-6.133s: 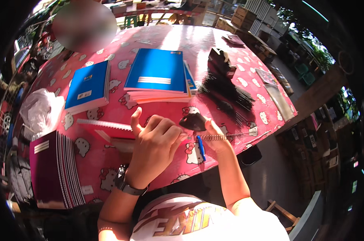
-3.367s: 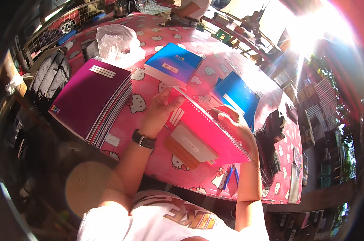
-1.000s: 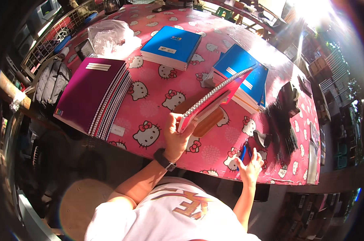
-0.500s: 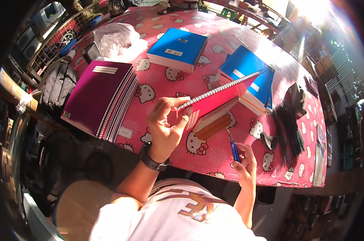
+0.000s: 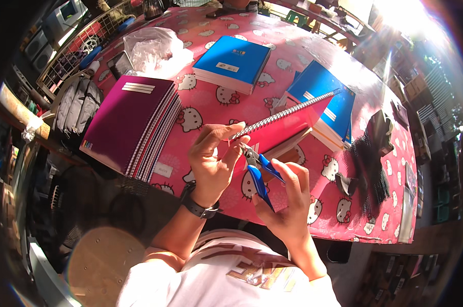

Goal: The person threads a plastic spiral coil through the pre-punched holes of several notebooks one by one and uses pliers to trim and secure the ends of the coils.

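My left hand [image 5: 203, 161], with a dark watch on its wrist, pinches the near end of the wire spiral on a pink-red notebook [image 5: 282, 127]. The notebook is held up at a tilt, its spiral [image 5: 293, 110] running away to the right. In my right hand [image 5: 291, 204] is a pair of blue-handled pliers [image 5: 259, 169], handles spread apart. Their metal jaws are close to the spiral's end, beside my left fingertips; whether they touch the wire I cannot tell. A stack of purple spiral notebooks [image 5: 126, 120] lies left of my left hand.
Two stacks of blue notebooks, one at the middle [image 5: 231, 59] and one at the right [image 5: 327, 92], lie on the pink patterned table [image 5: 226, 110]. Loose black spiral coils [image 5: 369, 171] lie on the right. A clear plastic bag [image 5: 157, 51] and grey backpack [image 5: 78, 105] are at the left.
My right hand has risen up and left, bringing the pliers from near the table edge to the spiral's end. The pliers' handles now spread apart. My left hand keeps its pinch.
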Tool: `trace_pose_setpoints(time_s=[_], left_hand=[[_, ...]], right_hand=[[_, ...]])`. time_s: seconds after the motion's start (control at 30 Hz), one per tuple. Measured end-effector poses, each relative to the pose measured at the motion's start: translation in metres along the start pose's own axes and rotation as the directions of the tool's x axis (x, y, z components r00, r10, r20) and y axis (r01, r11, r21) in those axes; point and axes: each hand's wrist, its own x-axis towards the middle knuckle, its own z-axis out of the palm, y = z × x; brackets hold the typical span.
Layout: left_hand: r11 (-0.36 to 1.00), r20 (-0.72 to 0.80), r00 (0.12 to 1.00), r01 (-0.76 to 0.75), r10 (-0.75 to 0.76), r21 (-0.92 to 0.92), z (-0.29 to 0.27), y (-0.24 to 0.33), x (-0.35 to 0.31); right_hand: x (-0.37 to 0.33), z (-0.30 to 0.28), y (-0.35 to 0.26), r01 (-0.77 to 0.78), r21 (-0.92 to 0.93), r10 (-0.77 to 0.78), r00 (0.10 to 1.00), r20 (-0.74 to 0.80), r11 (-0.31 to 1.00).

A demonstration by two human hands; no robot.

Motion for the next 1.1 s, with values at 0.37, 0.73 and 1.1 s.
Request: trace_pose_setpoints(time_s=[0.37, 0.73, 1.1], left_hand=[[0.921, 0.106, 0.967, -0.252, 0.230, 0.296, -0.007, -0.007, -0.007], [0.995, 0.048, 0.999, -0.014, 0.009, 0.103, -0.012, -0.008, 0.002], [0.993, 0.060, 0.992, 0.112, -0.114, 0.038, -0.015, 0.004, 0.007]], right_hand=[[0.000, -0.006, -0.010, -0.067, 0.087, 0.062, 0.996, 0.064, 0.994], [-0.002, -0.013, 0.005, -0.572, 0.708, 0.359, 0.817, 0.451, 0.413], [-0.133, -0.059, 0.135, -0.558, -0.414, 0.454, 0.829, -0.328, 0.720]])
